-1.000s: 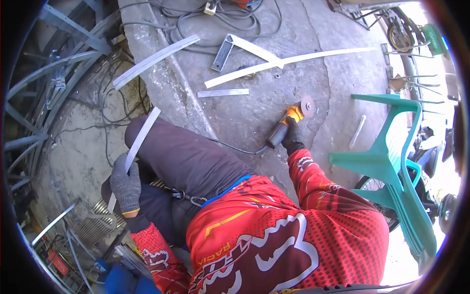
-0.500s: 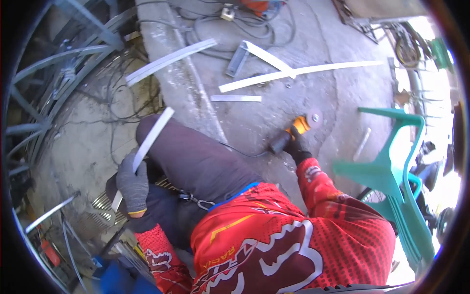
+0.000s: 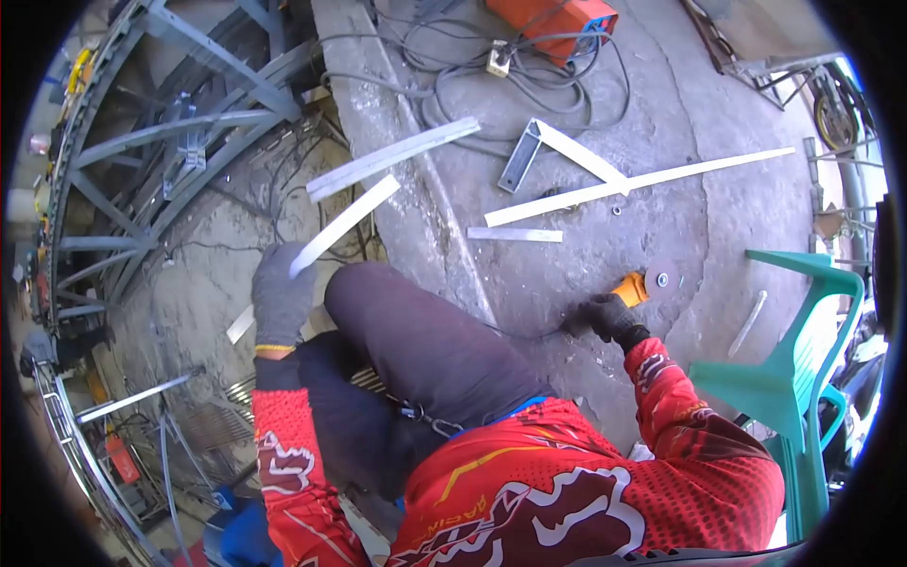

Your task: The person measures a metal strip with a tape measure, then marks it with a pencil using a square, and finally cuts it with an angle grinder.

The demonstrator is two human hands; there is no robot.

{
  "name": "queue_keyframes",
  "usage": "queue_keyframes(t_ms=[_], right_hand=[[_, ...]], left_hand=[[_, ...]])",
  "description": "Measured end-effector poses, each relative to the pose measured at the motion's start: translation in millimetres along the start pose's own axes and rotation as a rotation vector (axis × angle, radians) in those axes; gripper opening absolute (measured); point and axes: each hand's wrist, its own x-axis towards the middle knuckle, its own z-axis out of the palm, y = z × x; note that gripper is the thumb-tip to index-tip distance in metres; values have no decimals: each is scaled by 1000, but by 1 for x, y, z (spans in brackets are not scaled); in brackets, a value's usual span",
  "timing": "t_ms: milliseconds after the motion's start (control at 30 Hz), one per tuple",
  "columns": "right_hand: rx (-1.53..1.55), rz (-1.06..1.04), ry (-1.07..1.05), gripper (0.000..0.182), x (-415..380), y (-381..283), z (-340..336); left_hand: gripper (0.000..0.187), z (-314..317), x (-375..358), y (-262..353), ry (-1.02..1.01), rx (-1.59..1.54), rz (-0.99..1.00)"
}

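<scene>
My left hand (image 3: 283,298), in a grey glove, is closed around a pale flat metal bar (image 3: 348,222). One end of the bar points up and away; the other shows below the hand. On the concrete floor, my right hand (image 3: 609,318), in a dark glove, is wrapped around the body of an angle grinder (image 3: 630,288) with an orange head. Its disc (image 3: 662,280) faces up, and the glove hides most of the body. Ahead lie a short metal strip (image 3: 515,235), a long metal bar (image 3: 699,172) and a metal try square (image 3: 521,159).
Another metal bar (image 3: 397,157) lies beyond my left hand. Coiled cables (image 3: 557,94) run near an orange machine (image 3: 567,24) at the top. A green plastic chair (image 3: 756,383) stands at right, and a grey metal framework (image 3: 179,132) fills the upper left.
My left hand has moved forward with the metal bar, which now tilts further to the right. My right hand still holds the grinder on the floor. The whole view has shifted.
</scene>
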Motion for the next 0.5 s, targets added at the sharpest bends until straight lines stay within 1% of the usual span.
queue_keyframes(t_ms=[33,100,133,167,200,233,300,333,367,433,467,500], right_hand=[[11,-4,1,22,1,0,2],[137,22,43,23,3,5,3],[129,34,43,24,5,7,3],[136,34,53,24,5,6,1],[93,47,50,23,6,4,0],[50,63,45,23,5,4,1],[50,60,49,24,7,7,2],[68,62,64,24,7,7,3],[83,65,78,24,7,7,4],[69,51,91,24,6,8,3],[57,32,100,24,5,7,3],[45,12,106,25,6,6,4]], left_hand=[[23,14,14,-2,0,5,11],[24,44,43,1,-43,-37,34],[24,62,56,1,-45,-40,46],[26,78,69,2,-91,-26,55],[27,92,81,2,-138,-10,62],[27,103,94,3,-140,-13,70],[28,121,119,9,-142,27,106],[29,124,132,16,-181,11,47],[29,128,146,17,-184,8,45],[32,139,169,17,-262,6,94],[35,146,175,18,-241,70,19],[35,151,177,17,-242,69,6]])
